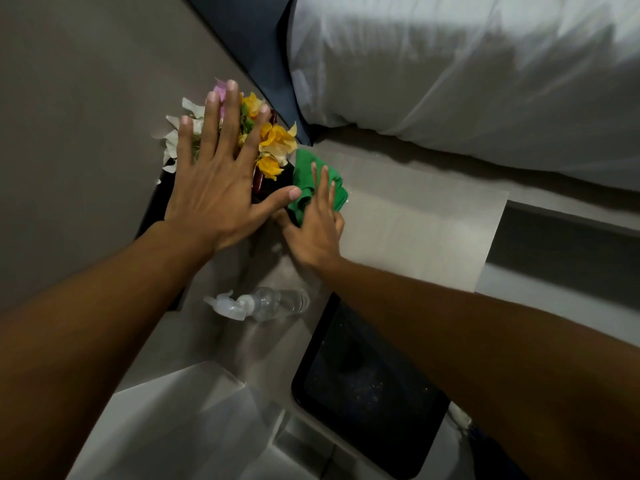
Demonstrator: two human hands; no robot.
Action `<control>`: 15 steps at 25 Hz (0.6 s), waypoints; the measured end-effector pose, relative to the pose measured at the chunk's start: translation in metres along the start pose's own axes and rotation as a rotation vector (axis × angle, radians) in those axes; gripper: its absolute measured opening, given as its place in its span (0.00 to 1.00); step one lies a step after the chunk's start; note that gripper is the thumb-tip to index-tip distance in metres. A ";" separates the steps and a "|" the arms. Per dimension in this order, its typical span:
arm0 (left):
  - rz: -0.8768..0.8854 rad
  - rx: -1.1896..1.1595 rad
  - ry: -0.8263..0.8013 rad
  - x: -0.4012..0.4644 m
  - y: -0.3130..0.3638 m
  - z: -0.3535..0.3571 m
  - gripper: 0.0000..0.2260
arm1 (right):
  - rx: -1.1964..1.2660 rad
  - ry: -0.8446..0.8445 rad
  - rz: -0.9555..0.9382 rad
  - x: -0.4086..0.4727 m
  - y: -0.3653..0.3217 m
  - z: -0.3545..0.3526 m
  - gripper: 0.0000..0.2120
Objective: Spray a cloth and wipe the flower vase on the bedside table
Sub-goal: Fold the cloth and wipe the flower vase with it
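The flower vase [266, 183] stands at the far end of the bedside table [415, 216], close to the wall, and shows only as a dark, reddish-edged sliver under its bunch of yellow, white and pink flowers [273, 140]. The left hand [214, 181] is spread flat with fingers splayed over the blooms, gripping nothing that can be seen; whether it presses on them or only hovers above cannot be told. The right hand [313, 233] clutches a bunched green cloth [317, 187] and holds it against the vase's right side, just beside the left thumb.

Nearer the person, a clear spray bottle [263, 303] lies on its side on the tabletop, apart from both hands. Judging from the bottle laid aside and the cloth at the vase, the spraying looks done and the wiping is under way; how much of the vase has been covered cannot be read, so most of its surface may remain.

The vase's shape, base and left side are hidden by hand and flowers. A dark tray-like panel [363, 386] lies near the table's front edge, its nature unclear. White bedding [485, 74] fills the upper right, blurred
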State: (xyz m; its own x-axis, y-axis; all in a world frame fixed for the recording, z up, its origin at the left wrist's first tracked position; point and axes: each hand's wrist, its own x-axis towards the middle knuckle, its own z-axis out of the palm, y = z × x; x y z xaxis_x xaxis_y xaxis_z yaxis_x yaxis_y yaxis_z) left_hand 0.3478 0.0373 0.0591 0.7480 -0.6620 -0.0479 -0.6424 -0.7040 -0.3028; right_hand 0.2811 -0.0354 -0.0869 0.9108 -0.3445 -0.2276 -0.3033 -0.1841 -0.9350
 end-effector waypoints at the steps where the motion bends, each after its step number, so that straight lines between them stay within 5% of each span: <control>1: 0.000 0.000 -0.001 0.000 0.000 0.000 0.43 | -0.004 -0.001 -0.006 0.001 0.002 -0.003 0.43; 8: 0.001 0.013 -0.024 0.000 0.001 -0.003 0.43 | -0.072 0.027 -0.067 -0.004 0.004 -0.010 0.43; 15: -0.004 0.062 -0.014 -0.001 -0.002 -0.005 0.43 | 0.037 -0.186 -0.136 -0.040 -0.010 -0.040 0.33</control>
State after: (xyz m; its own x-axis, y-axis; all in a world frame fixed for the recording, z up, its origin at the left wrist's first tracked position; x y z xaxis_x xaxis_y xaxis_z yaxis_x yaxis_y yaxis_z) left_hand 0.3472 0.0376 0.0646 0.7529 -0.6554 -0.0604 -0.6285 -0.6886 -0.3617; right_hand 0.2363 -0.0567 -0.0577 0.9797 -0.1424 -0.1414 -0.1664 -0.1822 -0.9691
